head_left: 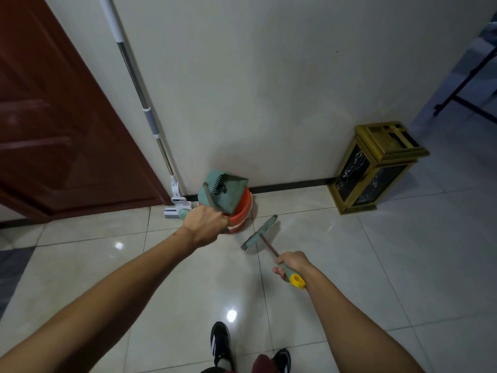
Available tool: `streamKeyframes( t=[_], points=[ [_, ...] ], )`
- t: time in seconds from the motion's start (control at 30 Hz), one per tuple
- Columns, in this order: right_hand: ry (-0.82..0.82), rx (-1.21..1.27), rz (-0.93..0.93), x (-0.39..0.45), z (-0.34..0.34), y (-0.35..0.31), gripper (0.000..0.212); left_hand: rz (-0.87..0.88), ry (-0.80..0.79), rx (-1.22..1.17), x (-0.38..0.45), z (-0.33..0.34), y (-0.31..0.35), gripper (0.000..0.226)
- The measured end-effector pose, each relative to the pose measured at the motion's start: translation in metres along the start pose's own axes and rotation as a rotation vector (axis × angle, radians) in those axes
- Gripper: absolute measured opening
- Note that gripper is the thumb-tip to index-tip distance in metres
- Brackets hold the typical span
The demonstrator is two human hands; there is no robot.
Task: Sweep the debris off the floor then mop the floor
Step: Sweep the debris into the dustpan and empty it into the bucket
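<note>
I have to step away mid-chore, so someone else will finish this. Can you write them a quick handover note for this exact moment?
Left hand: grips the handle of the green dustpan, which is tipped over the orange bucket by the wall.
Right hand: grips the short broom by its green handle, head held low over the tiled floor.
Mop: leans against the wall beside the brown door, untouched.
Done: sweeping appears finished; something dark still sits in the dustpan.
Left: finish emptying the pan, set down broom and pan, then mop the floor.
</note>
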State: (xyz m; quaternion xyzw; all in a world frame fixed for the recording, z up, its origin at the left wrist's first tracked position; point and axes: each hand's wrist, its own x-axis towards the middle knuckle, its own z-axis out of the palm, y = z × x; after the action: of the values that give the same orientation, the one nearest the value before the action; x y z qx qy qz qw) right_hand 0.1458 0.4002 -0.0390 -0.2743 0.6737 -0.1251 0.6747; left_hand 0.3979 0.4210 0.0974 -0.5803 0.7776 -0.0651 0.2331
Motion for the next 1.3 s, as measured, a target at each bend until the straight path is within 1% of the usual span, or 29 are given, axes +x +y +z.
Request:
streamKeyframes(
  t=[0.13, 0.27, 0.5, 0.6, 0.67, 0.8, 0.97, 1.07, 1.2, 1.3],
  points=[
    [0.014, 0.016, -0.014, -0.001, -0.003, 0.003, 0.021, -0.157, 0.064, -0.121, -0.004, -0.016, -0.006, 0.019],
    [0.036, 0.029, -0.055, -0.007, -0.016, 0.002, 0.022, -0.228, 0.145, -0.180, -0.004, -0.038, -0.001, 0.018],
    [0.106, 0.036, -0.115, -0.015, -0.064, -0.006, 0.024, -0.269, 0.247, -0.317, 0.014, -0.068, 0.011, 0.022],
    [0.128, 0.059, -0.132, -0.021, -0.087, -0.012, 0.020, -0.290, 0.318, -0.331, 0.030, -0.080, 0.022, 0.027],
    [0.159, 0.065, -0.145, -0.021, -0.102, -0.015, 0.023, -0.289, 0.331, -0.352, 0.043, -0.087, 0.032, 0.029],
    [0.203, 0.077, -0.142, -0.016, -0.130, -0.018, 0.024, -0.272, 0.333, -0.414, 0.071, -0.089, 0.052, 0.027],
    [0.265, 0.080, -0.106, 0.001, -0.155, -0.023, 0.018, -0.218, 0.268, -0.488, 0.112, -0.079, 0.071, 0.024],
    [0.304, 0.069, -0.066, 0.016, -0.164, -0.032, 0.008, -0.200, 0.237, -0.525, 0.141, -0.064, 0.078, 0.024],
    [0.337, 0.020, 0.003, 0.045, -0.171, -0.055, 0.009, -0.200, 0.182, -0.586, 0.189, -0.036, 0.075, 0.023],
    [0.343, -0.042, 0.076, 0.065, -0.173, -0.078, 0.012, -0.212, 0.107, -0.634, 0.223, -0.011, 0.068, 0.025]
  ],
)
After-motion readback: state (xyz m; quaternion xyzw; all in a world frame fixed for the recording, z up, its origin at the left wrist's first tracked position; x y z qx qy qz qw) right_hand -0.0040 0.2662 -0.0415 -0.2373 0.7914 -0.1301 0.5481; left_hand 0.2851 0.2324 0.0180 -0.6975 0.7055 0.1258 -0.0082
